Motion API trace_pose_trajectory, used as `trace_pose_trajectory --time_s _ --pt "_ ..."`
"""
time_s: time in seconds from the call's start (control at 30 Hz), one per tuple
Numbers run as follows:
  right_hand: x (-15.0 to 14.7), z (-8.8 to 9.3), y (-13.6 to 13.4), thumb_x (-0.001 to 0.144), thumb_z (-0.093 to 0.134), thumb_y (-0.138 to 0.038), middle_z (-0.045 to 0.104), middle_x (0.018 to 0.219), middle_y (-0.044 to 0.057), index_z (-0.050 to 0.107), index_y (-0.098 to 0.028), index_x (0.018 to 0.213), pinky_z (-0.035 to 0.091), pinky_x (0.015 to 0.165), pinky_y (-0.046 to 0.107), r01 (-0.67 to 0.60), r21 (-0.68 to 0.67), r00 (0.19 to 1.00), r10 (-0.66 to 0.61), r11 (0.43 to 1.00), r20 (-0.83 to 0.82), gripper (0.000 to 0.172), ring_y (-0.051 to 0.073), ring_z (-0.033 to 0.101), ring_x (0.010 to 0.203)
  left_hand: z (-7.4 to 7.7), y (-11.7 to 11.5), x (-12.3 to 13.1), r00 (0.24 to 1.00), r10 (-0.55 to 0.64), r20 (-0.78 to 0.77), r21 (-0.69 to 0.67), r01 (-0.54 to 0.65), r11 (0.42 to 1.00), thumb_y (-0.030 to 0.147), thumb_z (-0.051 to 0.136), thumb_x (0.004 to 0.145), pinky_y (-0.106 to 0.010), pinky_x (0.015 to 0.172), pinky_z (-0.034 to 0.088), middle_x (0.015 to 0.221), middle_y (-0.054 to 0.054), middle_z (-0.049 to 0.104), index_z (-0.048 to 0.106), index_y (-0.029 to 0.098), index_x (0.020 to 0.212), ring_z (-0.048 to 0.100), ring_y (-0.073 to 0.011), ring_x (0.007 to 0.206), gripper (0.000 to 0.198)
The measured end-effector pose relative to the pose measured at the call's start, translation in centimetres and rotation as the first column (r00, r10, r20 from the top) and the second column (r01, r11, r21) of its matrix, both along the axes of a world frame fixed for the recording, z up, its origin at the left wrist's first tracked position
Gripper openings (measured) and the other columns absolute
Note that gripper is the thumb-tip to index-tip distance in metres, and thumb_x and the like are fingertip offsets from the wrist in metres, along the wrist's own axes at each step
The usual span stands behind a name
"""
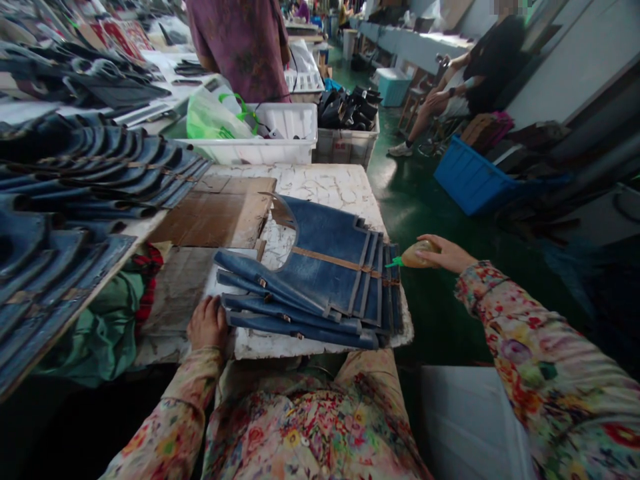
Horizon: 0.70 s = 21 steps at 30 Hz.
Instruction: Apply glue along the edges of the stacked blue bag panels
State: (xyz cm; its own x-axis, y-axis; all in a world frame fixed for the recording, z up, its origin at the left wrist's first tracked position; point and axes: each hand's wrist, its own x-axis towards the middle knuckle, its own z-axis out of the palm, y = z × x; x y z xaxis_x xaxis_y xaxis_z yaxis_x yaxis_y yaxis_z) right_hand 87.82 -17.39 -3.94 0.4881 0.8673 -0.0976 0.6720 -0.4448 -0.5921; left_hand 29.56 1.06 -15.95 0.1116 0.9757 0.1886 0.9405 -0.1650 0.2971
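A fanned stack of blue leather-like pieces lies on the worktable before me, with curved cut-outs and a brown strip across them. My right hand is closed around a yellowish squeeze bottle with a green tip. That tip points left, at the stack's right edge; I cannot tell whether it touches. My left hand lies on the table's near edge with fingers extended, just left of the folded ends of the pieces. I see nothing held in it.
More blue pieces overlap on a board at the left. Cardboard covers part of the worn white tabletop. Beyond stand a white bin and a crate of black parts. A blue tub and a seated person are at right.
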Motion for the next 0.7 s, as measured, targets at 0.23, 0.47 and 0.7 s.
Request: trace_pose_trajectory --time_s 0.23,0.47,0.7 --pt "-0.3 0.7 2.1 0.070 0.058 -0.054 0.057 0.109 0.010 0.055 -0.022 0.110 0.043 0.098 0.046 0.051 0.231 0.980 -0.094 0.972 0.178 0.052 0.028 0.055 0.106 0.0 0.1 0.1 1.000 0.020 0.012 -0.023 -0.019 1.000 0.029 0.040 0.090 -0.047 0.107 0.034 0.136 -0.015 0.050 0.057 0.012 0.126 0.044 -0.0294 0.127 0.042" --pt "0.1 -0.8 4.0 0.068 0.059 -0.052 0.057 0.105 0.010 0.056 -0.022 0.107 0.043 0.097 0.046 0.065 0.233 0.970 -0.116 0.970 0.213 0.050 0.028 0.054 0.104 0.2 -0.1 0.1 1.000 0.009 0.016 -0.008 -0.008 1.000 0.029 0.039 0.090 -0.047 0.106 0.034 0.136 -0.015 0.050 0.056 0.013 0.126 0.044 -0.0289 0.126 0.044" --pt "-0.1 -0.6 3.5 0.068 0.059 -0.054 0.058 0.105 0.010 0.058 -0.021 0.109 0.050 0.087 0.045 0.103 0.156 0.979 -0.129 0.982 0.161 0.052 0.028 0.056 0.101 0.2 -0.2 0.2 0.999 0.021 0.034 -0.010 -0.021 1.000 0.029 0.040 0.089 -0.046 0.107 0.032 0.136 -0.014 0.050 0.056 0.013 0.126 0.043 -0.0280 0.127 0.043"
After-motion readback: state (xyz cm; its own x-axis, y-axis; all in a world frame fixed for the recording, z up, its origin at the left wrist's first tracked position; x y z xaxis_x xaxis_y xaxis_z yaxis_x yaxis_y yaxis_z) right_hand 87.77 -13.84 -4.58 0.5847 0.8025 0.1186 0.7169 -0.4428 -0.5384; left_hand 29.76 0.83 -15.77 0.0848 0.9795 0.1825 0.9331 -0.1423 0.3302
